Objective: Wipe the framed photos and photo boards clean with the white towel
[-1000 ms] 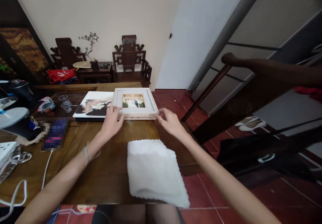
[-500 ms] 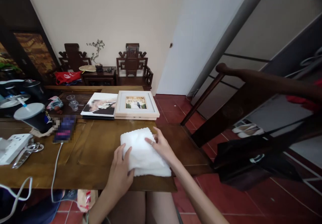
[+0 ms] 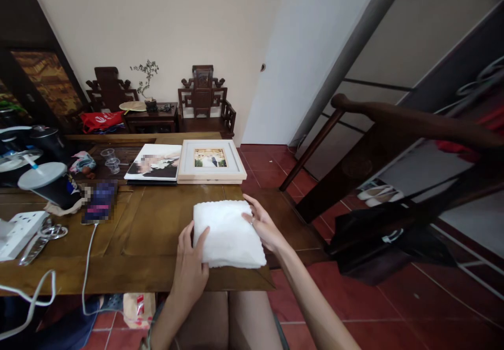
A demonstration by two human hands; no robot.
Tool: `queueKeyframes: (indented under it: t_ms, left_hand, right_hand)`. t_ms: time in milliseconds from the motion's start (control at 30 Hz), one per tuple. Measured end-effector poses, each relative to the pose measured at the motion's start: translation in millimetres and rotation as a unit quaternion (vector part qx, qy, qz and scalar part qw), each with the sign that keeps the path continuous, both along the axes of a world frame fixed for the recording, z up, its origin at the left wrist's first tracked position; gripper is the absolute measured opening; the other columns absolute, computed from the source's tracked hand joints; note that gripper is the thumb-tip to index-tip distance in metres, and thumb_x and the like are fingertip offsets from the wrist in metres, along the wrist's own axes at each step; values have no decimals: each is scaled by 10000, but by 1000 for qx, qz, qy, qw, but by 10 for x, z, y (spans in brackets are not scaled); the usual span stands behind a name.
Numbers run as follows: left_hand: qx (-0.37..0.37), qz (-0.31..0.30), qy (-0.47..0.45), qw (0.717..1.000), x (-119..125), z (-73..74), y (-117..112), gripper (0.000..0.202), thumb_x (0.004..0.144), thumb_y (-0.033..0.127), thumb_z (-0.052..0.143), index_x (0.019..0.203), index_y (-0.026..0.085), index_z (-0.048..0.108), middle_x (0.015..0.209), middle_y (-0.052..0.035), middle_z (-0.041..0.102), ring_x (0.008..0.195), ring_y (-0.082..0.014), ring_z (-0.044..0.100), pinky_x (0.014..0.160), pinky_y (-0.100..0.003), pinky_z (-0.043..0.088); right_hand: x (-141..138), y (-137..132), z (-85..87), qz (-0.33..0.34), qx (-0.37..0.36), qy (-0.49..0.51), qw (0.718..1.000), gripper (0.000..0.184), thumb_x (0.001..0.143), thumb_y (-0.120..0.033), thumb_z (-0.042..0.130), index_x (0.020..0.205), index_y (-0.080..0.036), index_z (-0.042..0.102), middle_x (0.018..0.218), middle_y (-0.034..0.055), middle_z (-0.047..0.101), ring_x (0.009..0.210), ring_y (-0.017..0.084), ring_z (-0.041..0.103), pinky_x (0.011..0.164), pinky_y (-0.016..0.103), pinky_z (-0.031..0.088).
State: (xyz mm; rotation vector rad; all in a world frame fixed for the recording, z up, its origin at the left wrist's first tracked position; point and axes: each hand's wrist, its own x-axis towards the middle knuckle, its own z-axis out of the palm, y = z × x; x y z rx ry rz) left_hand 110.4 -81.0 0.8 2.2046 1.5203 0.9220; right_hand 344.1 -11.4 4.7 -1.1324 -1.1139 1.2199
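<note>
A white towel (image 3: 229,234), folded into a thick square with wavy edges, lies on the wooden table near its front right corner. At its left side, my left hand (image 3: 191,258) grips the edge, one finger resting on top and others down along the side. My right hand (image 3: 263,224) holds the towel's right edge near the far corner, thumb on the upper face and fingers around the outside. The fingertips under the towel's edges are partly hidden.
Beyond the towel lie a framed photo (image 3: 212,162) and a photo album (image 3: 154,162). To the left are a phone (image 3: 100,202) on a white cable, a lidded cup (image 3: 49,182), a power strip (image 3: 23,232) and clear plastic cups (image 3: 111,161). A wooden chair (image 3: 378,135) stands at right.
The towel has been turned slightly and squared up, its top now smoother. My right hand has shifted right, from over the towel's corner to its right edge. The view has moved slightly.
</note>
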Motion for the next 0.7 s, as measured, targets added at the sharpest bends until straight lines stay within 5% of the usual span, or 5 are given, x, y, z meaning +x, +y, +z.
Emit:
queueKeyframes:
  t_ms: [133,267,400,500,700]
  left_hand:
    - [-31,-3,6,1000,-2,-25,-6,836,669,-97,415,1413,278,479,1489,-120,314,1367,-313,330,1116,-546,328]
    - [-59,10,-49,997,-21,85,42,728,710,-59,419,1367,242,504,1313,-121,453,1209,-264,491,1051,-477,423]
    - [-25,66,-119,990,73,412,37,474,737,6,435,1144,184,597,1131,-96,443,1044,-230,576,955,-427,499]
    - [14,76,-128,989,187,730,-46,376,763,62,480,1108,162,590,1129,-105,433,1025,-232,587,940,-417,509]
    - [12,1,-134,991,25,1094,-14,592,836,374,653,1375,250,442,1373,-122,427,1199,-274,529,1013,-457,461]
  right_hand:
    - [40,23,-112,4,95,-112,989,595,862,-386,573,1407,-229,395,1166,105,607,966,195,633,890,385,521]
    - [-77,-228,182,-125,209,-313,918,638,870,-304,576,1455,-209,339,1187,138,550,994,238,603,921,468,507]
    - [-414,-748,519,-65,369,-416,828,296,855,-216,610,1149,-220,577,1315,161,496,1262,312,482,1010,495,460]
    - [-612,-941,474,-32,413,-450,791,221,837,-154,567,1047,-188,628,1365,193,509,1285,350,484,1002,520,469]
    - [-501,-717,402,-127,224,-186,948,204,832,-255,620,1024,-210,673,1007,79,722,916,255,686,790,364,572]
